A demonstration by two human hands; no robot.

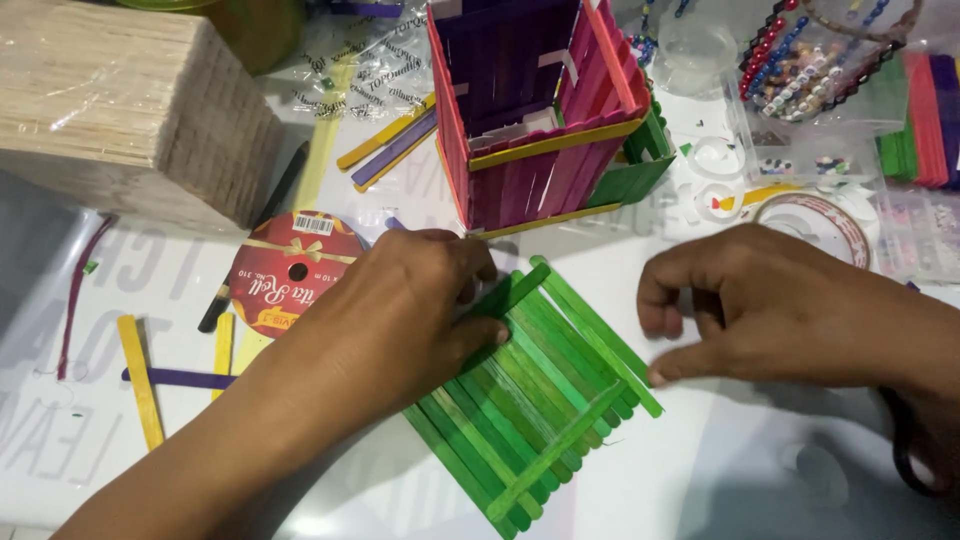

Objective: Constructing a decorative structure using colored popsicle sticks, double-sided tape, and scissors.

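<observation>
A flat panel of green craft sticks lies on the white table, with cross sticks glued over it. My left hand rests on the panel's upper left corner, thumb pressing on the sticks. My right hand is at the panel's right edge, fingers curled, thumb tip touching the outer green stick. Behind the panel stands a box of pink, purple and green craft sticks with yellow trim, its open side facing me.
A wrapped block of plain wooden sticks sits at the back left. A red ribbon spool, loose yellow and purple sticks, a tape roll, bead boxes and stacked coloured sticks surround the work.
</observation>
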